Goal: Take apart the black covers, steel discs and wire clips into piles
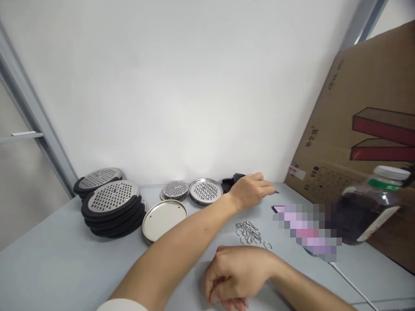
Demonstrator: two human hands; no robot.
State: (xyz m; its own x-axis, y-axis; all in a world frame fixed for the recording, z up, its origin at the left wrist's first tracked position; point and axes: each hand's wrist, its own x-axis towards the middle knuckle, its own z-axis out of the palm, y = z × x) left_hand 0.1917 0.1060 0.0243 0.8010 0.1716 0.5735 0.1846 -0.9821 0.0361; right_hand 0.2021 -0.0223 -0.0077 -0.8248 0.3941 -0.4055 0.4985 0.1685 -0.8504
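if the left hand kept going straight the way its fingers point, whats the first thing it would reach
The left hand points right, toward the cardboard box leaning at the table's edge. Only bare tabletop shows between, so probably the box's lower edge, though depth is hard to judge. It seems to pinch something thin and dark.

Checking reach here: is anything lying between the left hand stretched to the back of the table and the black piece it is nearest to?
Nothing visible. The left hand sits right at the black piece, partly covering it; no gap shows.

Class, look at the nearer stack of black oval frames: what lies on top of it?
A perforated metal grater plate lies on top of the black frames. Whether lower frames hold plates too is hidden by the stack.
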